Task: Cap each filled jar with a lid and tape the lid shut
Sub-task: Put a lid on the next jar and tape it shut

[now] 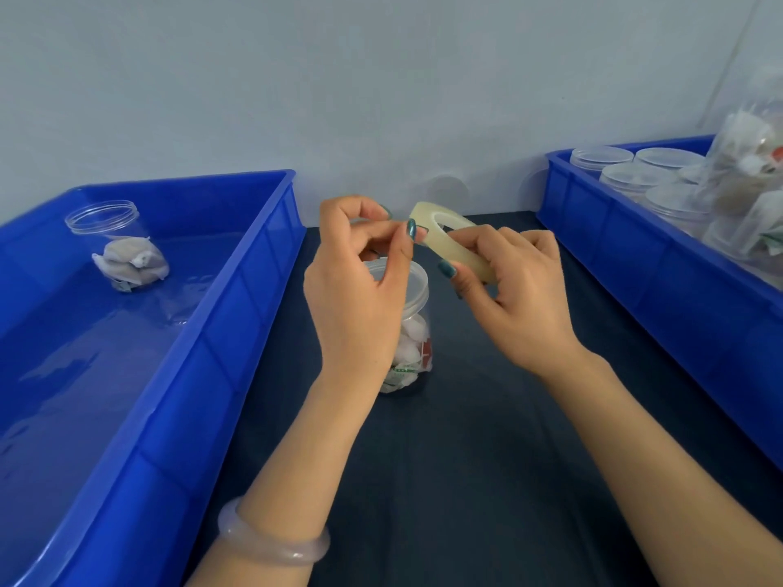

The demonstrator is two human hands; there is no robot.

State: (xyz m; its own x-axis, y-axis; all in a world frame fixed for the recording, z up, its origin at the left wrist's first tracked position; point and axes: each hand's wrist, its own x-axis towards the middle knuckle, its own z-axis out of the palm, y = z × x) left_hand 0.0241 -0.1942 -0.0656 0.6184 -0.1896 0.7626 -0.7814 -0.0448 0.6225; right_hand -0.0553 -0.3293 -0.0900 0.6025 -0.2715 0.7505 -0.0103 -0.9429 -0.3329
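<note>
Taping is the step in hand: just above the capped jar (413, 332), my right hand (517, 290) grips the tape roll (449, 235) and my left hand (360, 290) pinches at its edge, I judge the loose end. Next I must pull a strip and press it over the lid (417, 281).

One view only: head-worn, wide-angle camera. Sits above the near edge of the dark bench (487, 480), aimed forward and down along it toward the pale wall (381, 78) at the far end. Close range: left hand (360, 298) and right hand (525, 302) sit large at mid-frame, raised between lens and bench. Field wide enough to take in the left blue bin (203, 374) and the right blue bin (656, 281), both cut off by the frame edges. Wall fills the upper third.
</note>
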